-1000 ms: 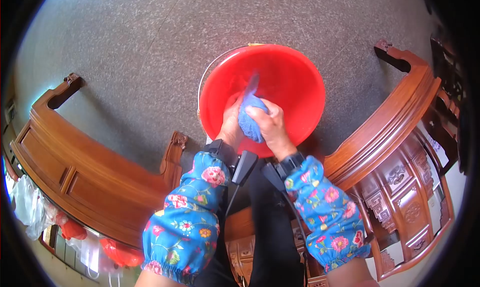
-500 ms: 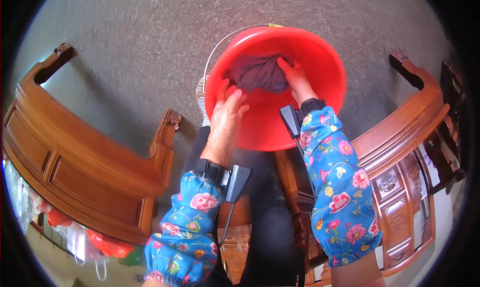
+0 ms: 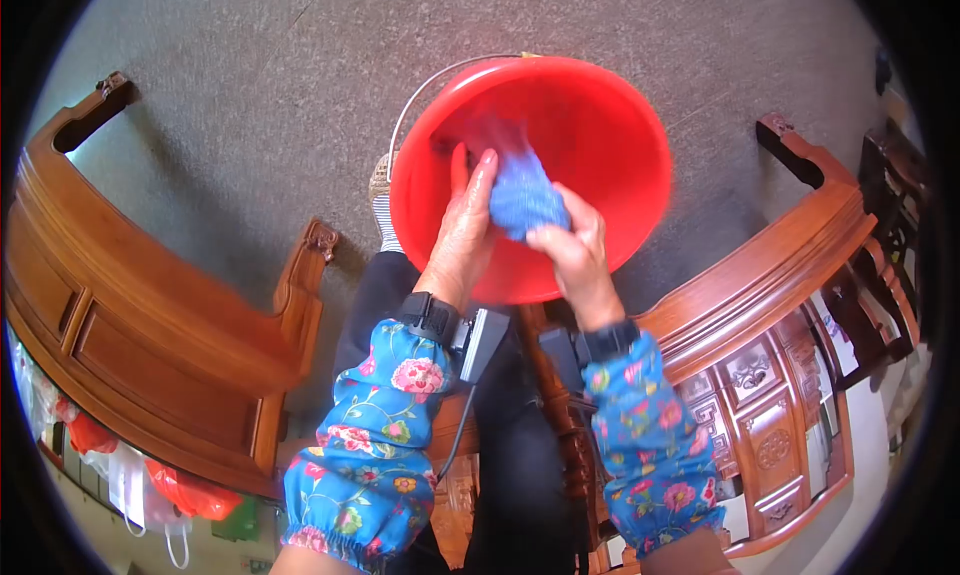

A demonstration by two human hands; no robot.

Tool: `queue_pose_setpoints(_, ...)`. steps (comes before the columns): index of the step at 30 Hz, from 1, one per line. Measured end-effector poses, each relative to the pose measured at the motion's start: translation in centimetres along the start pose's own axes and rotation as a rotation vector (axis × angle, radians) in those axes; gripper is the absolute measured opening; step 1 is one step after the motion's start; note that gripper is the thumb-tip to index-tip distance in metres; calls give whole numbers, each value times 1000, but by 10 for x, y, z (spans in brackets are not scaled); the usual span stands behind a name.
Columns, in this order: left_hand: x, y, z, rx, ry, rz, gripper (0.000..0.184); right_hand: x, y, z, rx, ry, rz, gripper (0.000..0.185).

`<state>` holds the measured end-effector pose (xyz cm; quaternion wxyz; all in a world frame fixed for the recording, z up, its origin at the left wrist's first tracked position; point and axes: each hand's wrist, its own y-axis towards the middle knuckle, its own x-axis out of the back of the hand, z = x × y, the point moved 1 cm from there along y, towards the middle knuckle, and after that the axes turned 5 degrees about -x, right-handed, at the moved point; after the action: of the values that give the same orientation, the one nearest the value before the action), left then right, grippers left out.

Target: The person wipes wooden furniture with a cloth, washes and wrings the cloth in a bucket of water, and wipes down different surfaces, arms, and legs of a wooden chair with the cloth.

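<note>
A blue cloth [image 3: 525,200] hangs over the mouth of a red bucket [image 3: 610,115], its far end dark and blurred down inside. My right hand [image 3: 582,250] is closed on the near right part of the cloth. On the cloth's left side is my left hand [image 3: 465,225], fingers pointing up into the bucket and apart, with the edge of the cloth against them. Both wrists wear black straps with small devices, below floral blue sleeves.
Carved wooden furniture stands at the left [image 3: 150,335] and at the right [image 3: 760,265]. Red and white plastic bags [image 3: 190,490] lie at the lower left. A shoe [image 3: 380,180] is beside the bucket's left side, on the speckled grey floor [image 3: 270,105].
The cloth, lying dark inside the bucket half a second ago, is now raised and shows blue. My right hand has drawn back toward me with it, and my left hand has come closer to it.
</note>
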<state>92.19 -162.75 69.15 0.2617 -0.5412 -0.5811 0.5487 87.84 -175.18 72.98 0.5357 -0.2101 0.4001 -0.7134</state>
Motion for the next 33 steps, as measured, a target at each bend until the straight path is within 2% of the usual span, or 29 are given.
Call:
queue_pose_setpoints(3, -1, -6, -6, 75, -120, -6, 98, -19, -35, 18, -70, 412, 28, 31)
queue_pose_setpoints(4, -5, -6, -7, 51, -108, -29, 73, -22, -39, 21, -90, 473, 1, 31)
queue_pose_setpoints(6, -13, -7, -8, 5, -81, -74, 29, -27, -31, 20, -55, 391, -83, 21)
queue_pose_setpoints(8, -1, 4, 9, -57, 29, -148, 24, -26, -2, 2, 48, 21, -180, 14)
queue_pose_setpoints(9, 5, 3, 17, -55, 8, -140, 24, -26, 13, -5, 127, -132, -176, 19)
queue_pose_setpoints(10, 7, 5, 22, -53, 13, -137, 24, -13, 33, -21, 298, -475, -165, 23)
queue_pose_setpoints(13, 13, 9, 23, 12, 133, -289, 35, 3, 78, -38, 177, -626, -38, 25)
queue_pose_setpoints(15, 13, 4, 17, 26, 161, -238, 36, 13, 103, -45, 172, -1187, -90, 22)
queue_pose_setpoints(17, 18, 4, 7, 66, 211, -126, 45, 33, 127, -57, 146, -1046, -126, 23)
queue_pose_setpoints(18, 19, 6, 4, 56, 212, -128, 45, 39, 137, -57, 126, -916, -154, 25)
queue_pose_setpoints(19, 20, 6, 4, 8, 210, -152, 50, 43, 142, -59, 128, -915, -149, 25)
queue_pose_setpoints(21, 24, 4, 4, -4, 148, -122, 67, 50, 140, -63, 228, -626, -321, 29)
queue_pose_setpoints(22, 23, 4, 5, -2, 145, -124, 67, 47, 136, -66, 226, -628, -318, 29)
queue_pose_setpoints(24, 20, 6, 5, 35, 148, -162, 70, 34, 130, -74, 378, -874, -279, 33)
queue_pose_setpoints(25, 20, 8, 2, 28, 152, -165, 70, 37, 137, -76, 293, -903, -103, 38)
queue_pose_setpoints(26, 20, 8, 1, 56, 146, -118, 71, 40, 144, -77, 293, -897, -100, 38)
queue_pose_setpoints(28, 14, 8, -3, 88, 138, -67, 72, 38, 151, -66, 115, -935, -103, 36)
queue_pose_setpoints(29, 9, 8, -3, 134, 130, -87, 70, 38, 146, -62, 73, -745, -51, 32)
queue_pose_setpoints(30, 4, 7, -3, 184, 117, -106, 68, 31, 129, -54, 68, -757, -52, 32)
queue_pose_setpoints(31, 2, 7, -1, 188, 105, -99, 68, 25, 108, -46, 186, -711, -69, 29)
queue_pose_setpoints(32, 2, 9, 0, 194, 17, -70, 58, 20, 86, -34, 307, -661, -84, 27)
queue_pose_setpoints(33, 4, 11, 1, 200, -69, -42, 51, 15, 62, -17, 222, -556, -4, 24)
